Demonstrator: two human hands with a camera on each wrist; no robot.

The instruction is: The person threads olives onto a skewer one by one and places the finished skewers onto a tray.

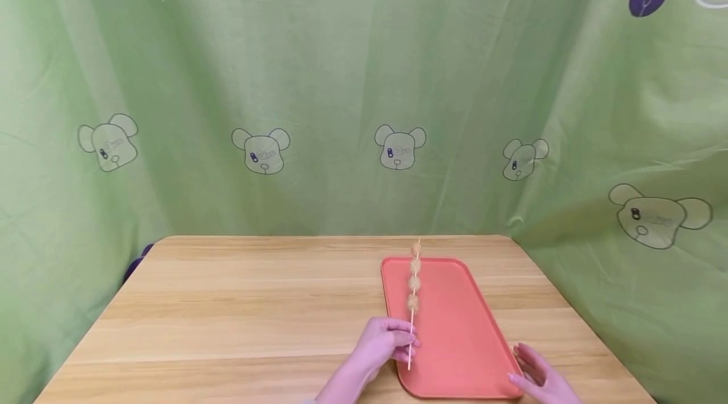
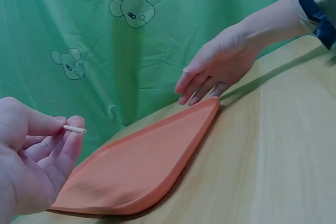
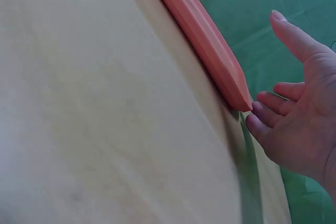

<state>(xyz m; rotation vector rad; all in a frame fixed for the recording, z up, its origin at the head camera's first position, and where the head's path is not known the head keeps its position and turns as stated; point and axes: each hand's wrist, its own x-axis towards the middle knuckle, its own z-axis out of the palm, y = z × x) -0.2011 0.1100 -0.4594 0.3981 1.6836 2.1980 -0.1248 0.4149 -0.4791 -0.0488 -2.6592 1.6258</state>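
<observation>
My left hand [image 1: 382, 342] pinches the bare lower end of a skewer [image 1: 414, 283] between thumb and fingers. Several round brownish balls are threaded along its upper part, and the tip points toward the back of the table. In the head view the skewer overlaps the left side of a coral-red tray [image 1: 455, 334]. Only the cut end of the stick [image 2: 75, 129] shows past the thumb in the left wrist view. Beside the tray's near right corner is my right hand [image 1: 543, 377], thumb spread and fingers loosely bent, with fingertips right at the rim [image 3: 239, 93].
A light wood-grain table [image 1: 227, 315] carries the tray on its right half. Behind it and along the sides hangs a green curtain [image 1: 330, 75] printed with bear heads.
</observation>
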